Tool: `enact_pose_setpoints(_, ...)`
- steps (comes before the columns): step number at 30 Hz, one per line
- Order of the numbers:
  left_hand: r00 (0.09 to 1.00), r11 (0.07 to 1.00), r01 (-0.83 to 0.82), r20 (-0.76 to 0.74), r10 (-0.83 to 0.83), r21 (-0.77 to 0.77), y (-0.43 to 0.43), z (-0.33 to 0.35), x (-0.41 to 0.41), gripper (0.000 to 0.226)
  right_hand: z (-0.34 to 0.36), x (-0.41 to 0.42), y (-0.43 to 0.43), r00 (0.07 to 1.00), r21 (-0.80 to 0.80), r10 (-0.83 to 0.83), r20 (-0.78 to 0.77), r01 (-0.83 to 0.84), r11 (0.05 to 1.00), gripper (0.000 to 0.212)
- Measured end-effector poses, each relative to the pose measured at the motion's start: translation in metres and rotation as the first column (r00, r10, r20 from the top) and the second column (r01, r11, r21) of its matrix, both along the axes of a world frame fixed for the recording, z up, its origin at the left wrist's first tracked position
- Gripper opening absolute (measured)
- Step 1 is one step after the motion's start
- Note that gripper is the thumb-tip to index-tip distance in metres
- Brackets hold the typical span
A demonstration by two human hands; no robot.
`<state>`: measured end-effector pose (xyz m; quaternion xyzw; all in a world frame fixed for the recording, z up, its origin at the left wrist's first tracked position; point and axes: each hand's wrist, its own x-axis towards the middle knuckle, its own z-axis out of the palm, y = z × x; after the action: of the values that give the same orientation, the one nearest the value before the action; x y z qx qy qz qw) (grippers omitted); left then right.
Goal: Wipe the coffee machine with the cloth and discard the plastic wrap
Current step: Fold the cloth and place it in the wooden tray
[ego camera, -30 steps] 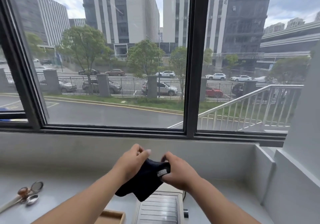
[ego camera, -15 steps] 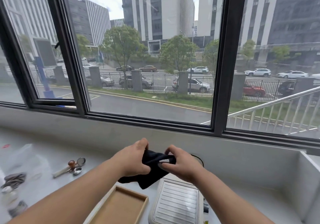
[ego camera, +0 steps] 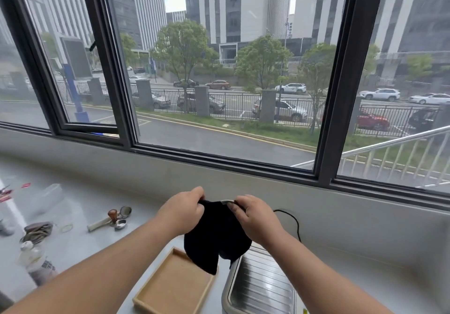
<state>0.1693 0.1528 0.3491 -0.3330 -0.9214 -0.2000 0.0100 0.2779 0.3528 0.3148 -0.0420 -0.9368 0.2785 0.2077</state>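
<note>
Both hands' fingers point(ego camera: 233, 208) pinch the cloth's point(ego camera: 216, 238) top edge.

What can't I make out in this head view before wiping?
The coffee machine: only its ribbed top shows; the bottom edge cuts off the rest.
The clear items at far left: blurred, so I cannot tell whether any is the plastic wrap.
The cloth: its upper edge is hidden by the left hand and right hand gripping it.

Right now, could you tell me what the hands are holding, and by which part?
Both hold the black cloth by its top edge: the left hand pinches one end, the right hand the other.
</note>
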Motion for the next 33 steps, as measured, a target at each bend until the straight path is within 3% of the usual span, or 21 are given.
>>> enact_pose_setpoints(4, 0.980, 0.985, -0.041, 0.198, 0.006, 0.170, 0.001, -0.005, -0.019, 0.006, -0.002, -0.019, -0.007, 0.996, -0.190, -0.080, 0.045, 0.087, 0.978, 0.040)
enact_pose_setpoints(5, 0.968, 0.982, -0.046, 0.250, -0.001, 0.182, -0.002, -0.006, -0.025, 0.006, -0.002, -0.025, -0.008, 0.993, -0.229, -0.103, 0.058, 0.114, 0.967, 0.040)
enact_pose_setpoints(7, 0.959, 0.995, 0.004, 0.281, -0.031, 0.095, -0.011, -0.007, -0.036, 0.028, 0.001, -0.033, -0.006, 0.987, -0.269, -0.129, 0.100, 0.151, 0.951, 0.043)
enact_pose_setpoints(9, 0.974, 0.987, 0.117, 0.209, -0.093, -0.111, -0.022, -0.010, -0.051, 0.035, 0.004, -0.040, -0.005, 0.980, -0.282, -0.093, 0.177, 0.141, 0.949, 0.048)
enact_pose_setpoints(11, 0.987, 0.947, 0.150, 0.103, -0.126, -0.284, -0.029, -0.012, -0.070, 0.028, 0.006, -0.047, -0.006, 0.954, -0.241, -0.036, 0.299, 0.111, 0.964, 0.046)
enact_pose_setpoints(14, 0.997, 0.928, 0.077, 0.003, -0.081, -0.364, -0.034, -0.011, -0.093, 0.018, 0.002, -0.060, -0.011, 0.907, -0.110, -0.020, 0.420, 0.073, 0.991, 0.027)
enact_pose_setpoints(17, 0.998, 0.928, -0.001, -0.054, -0.021, -0.372, -0.038, -0.012, -0.113, 0.015, -0.002, -0.074, -0.014, 0.882, -0.082, -0.054, 0.468, 0.104, 0.991, 0.021)
enact_pose_setpoints(20, 0.996, 0.981, -0.046, 0.069, 0.060, -0.187, -0.044, -0.015, -0.131, 0.006, -0.003, -0.088, -0.018, 0.884, -0.160, -0.082, 0.460, 0.174, 0.972, 0.023)
enact_pose_setpoints(24, 0.947, 0.972, -0.220, 0.257, 0.191, 0.086, -0.052, -0.012, -0.154, 0.016, 0.000, -0.103, -0.022, 0.900, -0.332, -0.124, 0.418, 0.279, 0.901, 0.025)
enact_pose_setpoints(28, 0.805, 0.873, -0.381, 0.573, 0.152, 0.304, -0.058, -0.009, -0.182, 0.041, 0.005, -0.114, -0.028, 0.942, -0.568, -0.114, 0.316, 0.284, 0.772, 0.016)
enact_pose_setpoints(33, 0.614, 0.803, -0.492, 0.788, 0.045, 0.337, -0.057, -0.013, -0.197, 0.063, 0.010, -0.129, -0.036, 0.983, -0.813, -0.085, 0.165, 0.185, 0.552, 0.022)
